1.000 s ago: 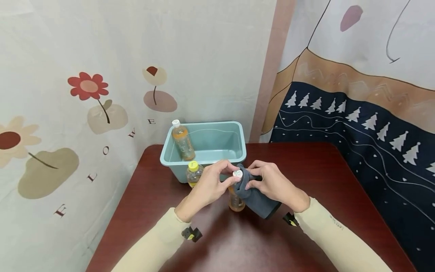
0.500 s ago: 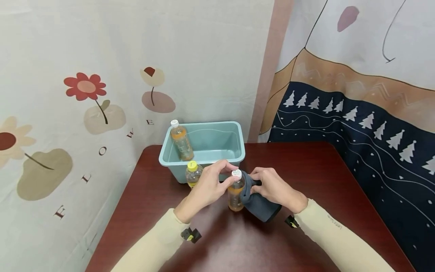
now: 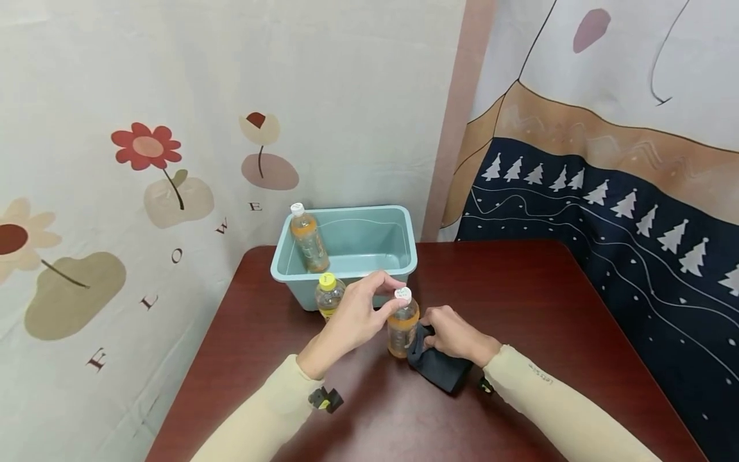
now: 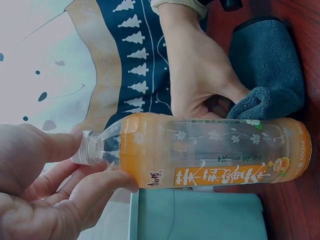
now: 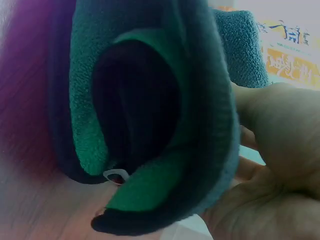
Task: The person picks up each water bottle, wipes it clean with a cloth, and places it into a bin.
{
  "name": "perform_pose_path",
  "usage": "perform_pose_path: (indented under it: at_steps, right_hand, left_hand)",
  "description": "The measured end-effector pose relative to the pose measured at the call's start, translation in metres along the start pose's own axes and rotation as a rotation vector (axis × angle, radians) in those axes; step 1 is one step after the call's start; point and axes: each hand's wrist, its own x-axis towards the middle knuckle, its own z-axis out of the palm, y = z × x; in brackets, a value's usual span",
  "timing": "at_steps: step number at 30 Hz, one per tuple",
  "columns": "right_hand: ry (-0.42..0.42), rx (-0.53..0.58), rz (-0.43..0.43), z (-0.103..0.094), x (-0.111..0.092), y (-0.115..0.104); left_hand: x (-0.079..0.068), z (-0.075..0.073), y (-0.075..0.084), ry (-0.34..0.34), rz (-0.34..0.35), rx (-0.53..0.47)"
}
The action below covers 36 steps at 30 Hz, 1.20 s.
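A clear plastic bottle (image 3: 402, 330) with an orange label and white cap stands upright on the table. My left hand (image 3: 359, 309) grips it at the cap and neck; in the left wrist view the thumb and fingers surround the neck of the bottle (image 4: 220, 155). With my right hand (image 3: 458, 335) I pinch a dark grey cloth (image 3: 441, 369) against the bottle's lower right side. The cloth (image 5: 215, 100) hangs folded in a loop in the right wrist view, its terry surface showing. My right fingertips are partly hidden by the cloth.
Behind the hands stands a light blue plastic tub (image 3: 369, 277), with another orange-labelled bottle (image 3: 310, 240) leaning inside its left end. A yellow-capped bottle (image 3: 328, 292) stands before the tub, partly hidden by my left hand. The dark red table (image 3: 519, 289) extends to the right.
My right hand has moved the cloth from the cap and shoulder down along the bottle's right side to near its base. The left hand has kept its hold on the top.
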Motion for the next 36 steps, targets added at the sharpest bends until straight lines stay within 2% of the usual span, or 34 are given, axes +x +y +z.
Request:
perform_pose_path:
  at_steps: [6, 11, 16, 20, 24, 27, 36]
  right_hand:
    - [0.036, 0.094, 0.039, -0.010, -0.005, -0.004]
    - [0.104, 0.136, 0.066, -0.033, -0.008, -0.020]
    - [0.157, 0.150, 0.077, -0.056, -0.010, -0.037]
    - [0.209, 0.151, 0.058, -0.072, -0.008, -0.049]
    - [0.271, 0.134, -0.015, -0.083, -0.001, -0.060]
    - [0.273, 0.108, -0.034, -0.086, 0.002, -0.064]
    - [0.190, 0.025, -0.051, -0.084, -0.001, -0.063]
  left_hand:
    - [0.000, 0.001, 0.001, 0.007, 0.007, 0.002]
    - [0.000, 0.000, 0.001, 0.012, 0.018, -0.002]
    - [-0.001, -0.001, 0.001, 0.016, 0.001, -0.002]
    - [0.000, -0.002, 0.001, 0.011, 0.001, 0.011]
    - [0.003, -0.003, 0.001, 0.013, 0.003, 0.020]
    - [0.003, -0.003, 0.000, 0.009, 0.008, 0.017]
    - [0.001, 0.000, -0.001, 0.002, 0.023, 0.007]
